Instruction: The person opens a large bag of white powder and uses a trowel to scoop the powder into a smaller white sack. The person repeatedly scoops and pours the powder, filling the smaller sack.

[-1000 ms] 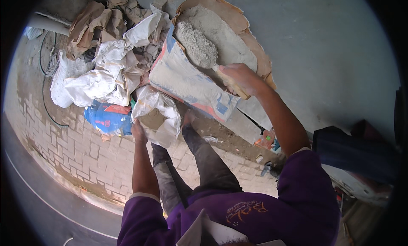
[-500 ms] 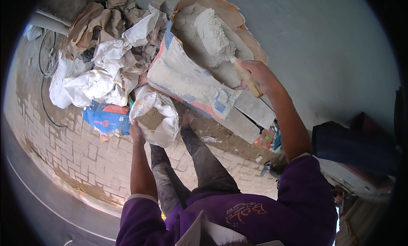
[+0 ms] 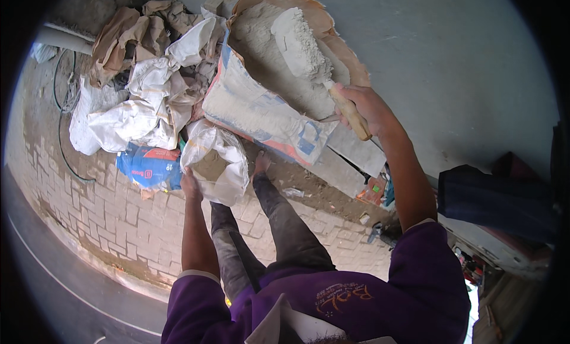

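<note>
A wooden-handled trowel (image 3: pixel 309 53), heaped with pale grey powder, tilts over the torn-open cement sack (image 3: pixel 267 100), while a clear plastic bag (image 3: pixel 217 163) hangs open below it, holding some powder.

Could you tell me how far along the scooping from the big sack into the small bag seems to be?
Done: the small bag, held open by the left hand, already has powder inside. In hand: the right hand lifts a loaded trowel from the sack. Left: tipping it in.
</note>
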Available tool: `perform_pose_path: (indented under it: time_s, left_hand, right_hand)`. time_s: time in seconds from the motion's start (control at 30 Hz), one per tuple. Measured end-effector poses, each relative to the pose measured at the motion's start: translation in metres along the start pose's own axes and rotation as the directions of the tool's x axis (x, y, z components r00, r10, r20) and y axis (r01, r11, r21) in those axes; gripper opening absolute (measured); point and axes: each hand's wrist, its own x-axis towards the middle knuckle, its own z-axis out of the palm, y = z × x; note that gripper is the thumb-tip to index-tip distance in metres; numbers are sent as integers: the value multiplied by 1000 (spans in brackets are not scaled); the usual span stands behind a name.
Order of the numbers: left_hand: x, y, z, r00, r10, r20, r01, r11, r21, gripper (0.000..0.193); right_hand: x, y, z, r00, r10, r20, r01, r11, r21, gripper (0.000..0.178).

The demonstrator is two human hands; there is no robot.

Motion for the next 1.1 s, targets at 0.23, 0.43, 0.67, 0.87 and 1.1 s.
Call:
perform_pose_path:
  time_s: [0.23,0.43,0.67,0.87,1.1]
  left_hand:
    - [-5,-4,-1,1000,-8,-9,8,999,37,56]
    - [0,-8,3,1000,-9,-20,11,995,97,61]
    - [3,-2,14,999,-34,-2,34,998,59,56]
    - [2,5,21,999,-3,-46,7,997,79,56]
    - [2,12,13,999,19,-41,-14,993,118,63]
  right_hand:
    - [-3,2,-6,1000,4,-10,-4,1000,2,35]
    - [-16,4,-12,999,-21,36,23,998,-53,35]
    - [-43,-2,-9,999,-50,7,50,994,-97,35]
    - [-77,2,3,996,-78,51,85,984,-156,34]
    - [-94,43,35,982,-19,186,70,959,-275,36]
